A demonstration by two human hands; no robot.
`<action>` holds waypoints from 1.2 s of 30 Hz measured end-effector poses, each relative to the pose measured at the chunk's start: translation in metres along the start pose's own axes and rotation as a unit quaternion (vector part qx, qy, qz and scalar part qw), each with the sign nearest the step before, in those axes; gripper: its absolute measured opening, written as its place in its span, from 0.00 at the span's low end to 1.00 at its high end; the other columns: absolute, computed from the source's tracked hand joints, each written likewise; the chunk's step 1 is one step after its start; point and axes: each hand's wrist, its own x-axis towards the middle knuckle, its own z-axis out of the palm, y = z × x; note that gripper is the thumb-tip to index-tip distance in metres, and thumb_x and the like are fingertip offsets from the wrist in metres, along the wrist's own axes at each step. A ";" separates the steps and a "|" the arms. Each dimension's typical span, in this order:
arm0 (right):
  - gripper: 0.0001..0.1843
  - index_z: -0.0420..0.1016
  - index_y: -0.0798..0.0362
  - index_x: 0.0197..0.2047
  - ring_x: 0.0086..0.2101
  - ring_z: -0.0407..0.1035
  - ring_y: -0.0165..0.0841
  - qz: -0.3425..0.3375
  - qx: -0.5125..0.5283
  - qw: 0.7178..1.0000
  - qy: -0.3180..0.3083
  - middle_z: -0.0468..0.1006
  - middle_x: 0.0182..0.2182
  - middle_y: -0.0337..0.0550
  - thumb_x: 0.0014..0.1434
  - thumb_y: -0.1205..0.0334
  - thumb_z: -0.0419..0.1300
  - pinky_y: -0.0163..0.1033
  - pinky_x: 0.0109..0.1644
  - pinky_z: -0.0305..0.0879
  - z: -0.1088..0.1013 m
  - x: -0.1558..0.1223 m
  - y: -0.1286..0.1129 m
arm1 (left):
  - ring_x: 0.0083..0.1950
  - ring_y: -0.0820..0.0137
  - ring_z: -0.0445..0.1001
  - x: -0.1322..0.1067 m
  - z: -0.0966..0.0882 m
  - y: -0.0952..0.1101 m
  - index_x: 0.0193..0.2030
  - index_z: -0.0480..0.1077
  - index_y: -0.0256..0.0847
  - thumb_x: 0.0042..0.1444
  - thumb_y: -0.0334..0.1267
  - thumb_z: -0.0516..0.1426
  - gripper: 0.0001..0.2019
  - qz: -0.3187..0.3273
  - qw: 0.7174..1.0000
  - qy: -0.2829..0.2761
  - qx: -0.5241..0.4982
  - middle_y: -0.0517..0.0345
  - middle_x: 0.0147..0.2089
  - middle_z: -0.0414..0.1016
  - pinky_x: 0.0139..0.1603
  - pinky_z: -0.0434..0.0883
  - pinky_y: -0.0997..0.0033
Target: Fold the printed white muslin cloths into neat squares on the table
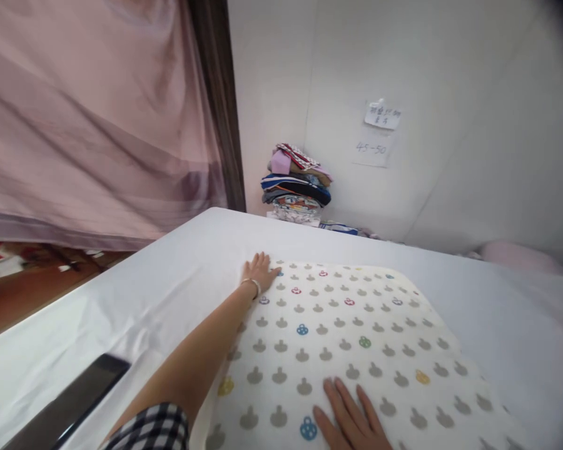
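Note:
A cream cloth (333,365) printed with grey, blue, red, yellow and green mushroom shapes lies spread flat before me. Its near edge runs out of view at the bottom. My left hand (259,270), with a pale bracelet at the wrist, rests at the cloth's far left corner, fingers spread. My right hand (354,419) lies palm down on the near middle of the cloth, fingers stretched out. Neither hand grips anything. A white sheet (187,275) covers the table beneath the cloth.
A dark, glossy flat object (70,400) lies at the table's near left. Beyond the far edge rises a stack of folded clothes (298,187). Handwritten papers (382,117) hang on the pale wall. A pink curtain (94,119) hangs at the left.

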 end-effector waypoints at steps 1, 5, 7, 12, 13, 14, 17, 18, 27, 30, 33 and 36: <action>0.34 0.31 0.31 0.64 0.56 0.55 0.46 -0.014 0.024 0.999 -0.031 0.53 0.58 0.35 0.60 0.46 0.46 0.58 0.55 0.59 -0.008 0.003 0.002 | 0.68 0.58 0.38 -0.002 0.003 0.000 0.64 0.52 0.39 0.56 0.56 0.42 0.33 -0.004 1.000 -0.018 0.019 0.50 0.68 0.43 0.64 0.39 0.49; 0.32 0.35 0.32 0.64 0.58 0.51 0.45 -0.051 0.126 0.984 -0.118 0.47 0.61 0.39 0.61 0.49 0.48 0.56 0.58 0.53 -0.049 0.014 0.012 | 0.69 0.59 0.35 0.000 0.007 -0.002 0.65 0.49 0.37 0.56 0.58 0.37 0.36 -0.014 0.998 -0.029 0.055 0.51 0.69 0.40 0.64 0.38 0.48; 0.31 0.36 0.31 0.64 0.59 0.49 0.41 -0.046 0.175 0.971 -0.154 0.45 0.62 0.37 0.61 0.48 0.47 0.53 0.59 0.53 -0.076 0.022 0.021 | 0.69 0.59 0.34 0.001 0.006 -0.002 0.65 0.50 0.38 0.55 0.59 0.37 0.36 -0.014 0.998 -0.025 0.064 0.52 0.69 0.41 0.64 0.39 0.48; 0.30 0.36 0.39 0.66 0.63 0.32 0.37 0.167 0.184 0.956 -0.154 0.36 0.65 0.33 0.63 0.45 0.40 0.51 0.64 0.39 -0.134 0.067 0.084 | 0.69 0.58 0.34 0.002 0.004 0.000 0.65 0.49 0.37 0.55 0.59 0.37 0.37 -0.017 0.997 -0.025 0.074 0.52 0.69 0.41 0.64 0.38 0.47; 0.31 0.36 0.40 0.66 0.63 0.31 0.37 0.207 0.168 0.954 -0.136 0.35 0.65 0.34 0.63 0.45 0.39 0.51 0.64 0.36 -0.135 0.081 0.105 | 0.69 0.58 0.34 0.002 0.004 0.001 0.65 0.49 0.37 0.55 0.59 0.36 0.37 -0.019 0.997 -0.026 0.076 0.53 0.69 0.40 0.64 0.38 0.47; 0.32 0.37 0.43 0.66 0.63 0.30 0.37 0.230 0.151 0.952 -0.132 0.34 0.65 0.35 0.62 0.44 0.38 0.49 0.64 0.34 -0.132 0.095 0.128 | 0.69 0.58 0.33 0.002 0.004 0.001 0.65 0.48 0.38 0.55 0.59 0.36 0.37 -0.020 0.996 -0.026 0.078 0.53 0.69 0.40 0.64 0.38 0.47; 0.35 0.41 0.53 0.66 0.63 0.29 0.36 0.267 0.082 0.950 -0.136 0.36 0.66 0.42 0.61 0.43 0.37 0.47 0.64 0.31 -0.103 0.130 0.197 | 0.69 0.58 0.33 0.001 0.004 0.001 0.65 0.48 0.37 0.54 0.60 0.36 0.38 -0.021 0.996 -0.029 0.081 0.53 0.69 0.40 0.64 0.38 0.47; 0.35 0.42 0.54 0.66 0.63 0.30 0.36 0.276 0.055 0.947 -0.153 0.38 0.66 0.44 0.61 0.44 0.38 0.48 0.64 0.31 -0.091 0.138 0.218 | 0.69 0.58 0.34 0.001 0.003 0.001 0.66 0.47 0.37 0.54 0.60 0.36 0.38 -0.020 0.996 -0.031 0.081 0.53 0.69 0.40 0.64 0.39 0.47; 0.35 0.45 0.51 0.65 0.63 0.38 0.38 0.350 0.046 0.914 -0.200 0.43 0.65 0.40 0.60 0.42 0.36 0.48 0.63 0.41 -0.050 0.142 0.291 | 0.68 0.55 0.36 0.005 0.008 -0.003 0.65 0.48 0.38 0.54 0.60 0.35 0.38 -0.011 0.996 -0.025 0.083 0.53 0.69 0.41 0.63 0.40 0.43; 0.34 0.46 0.52 0.65 0.63 0.38 0.37 0.365 0.056 0.911 -0.182 0.44 0.65 0.42 0.61 0.45 0.33 0.45 0.63 0.42 -0.051 0.146 0.295 | 0.68 0.55 0.36 0.004 0.007 -0.002 0.65 0.48 0.38 0.54 0.60 0.35 0.38 -0.012 0.996 -0.029 0.083 0.54 0.69 0.40 0.63 0.40 0.43; 0.33 0.46 0.50 0.65 0.63 0.36 0.39 0.357 0.032 0.915 -0.186 0.43 0.65 0.41 0.61 0.45 0.37 0.51 0.63 0.38 -0.047 0.148 0.293 | 0.68 0.56 0.36 0.002 0.005 -0.001 0.65 0.48 0.38 0.54 0.60 0.35 0.38 -0.015 0.996 -0.030 0.086 0.54 0.69 0.40 0.63 0.41 0.43; 0.32 0.50 0.50 0.64 0.62 0.40 0.38 0.379 0.060 0.907 -0.177 0.47 0.64 0.41 0.61 0.45 0.40 0.51 0.63 0.40 -0.047 0.148 0.294 | 0.68 0.56 0.36 0.002 0.004 -0.001 0.65 0.48 0.39 0.54 0.60 0.35 0.37 -0.018 0.995 -0.033 0.088 0.55 0.69 0.40 0.63 0.41 0.44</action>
